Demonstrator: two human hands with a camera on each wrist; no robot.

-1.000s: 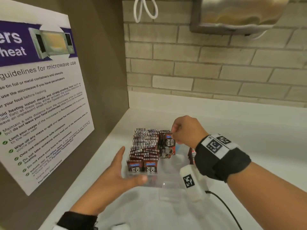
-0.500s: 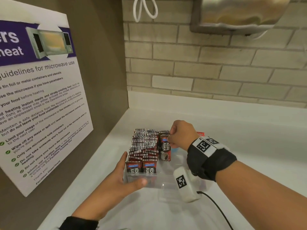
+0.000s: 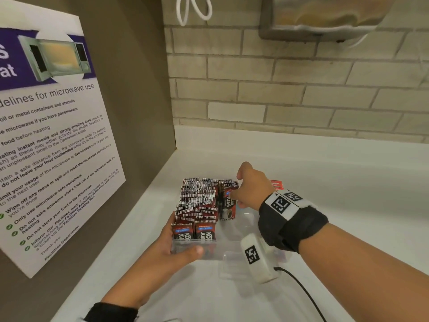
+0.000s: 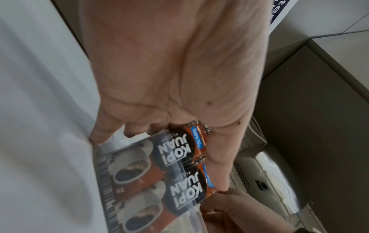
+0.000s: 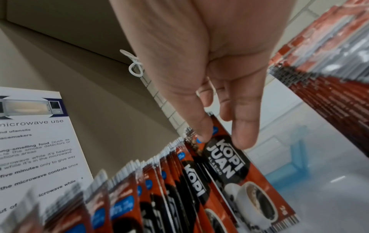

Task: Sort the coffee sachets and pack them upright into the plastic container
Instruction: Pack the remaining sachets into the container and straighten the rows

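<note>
A clear plastic container (image 3: 232, 249) stands on the white counter. Its left side is packed with rows of upright red and black coffee sachets (image 3: 197, 205). My left hand (image 3: 178, 247) grips the container's front left corner, thumb laid across the front wall and the fingers down the left side (image 4: 111, 130). My right hand (image 3: 236, 194) is inside the container. It pinches the top of the front sachet (image 5: 235, 170) of a short upright group (image 3: 228, 203) beside the packed rows. The thumb (image 5: 199, 126) and a fingertip lie on that sachet's face.
Loose red sachets (image 3: 276, 183) lie on the counter behind my right wrist, with a long stack (image 5: 329, 97) to the right. A brown side panel with a microwave poster (image 3: 46, 135) closes the left. A brick wall (image 3: 301, 89) and a metal wall unit (image 3: 325, 17) stand behind.
My right hand has come down and to the left, bringing the sachets down beside the packed rows. My left hand moved forward and took hold of the container's corner.
</note>
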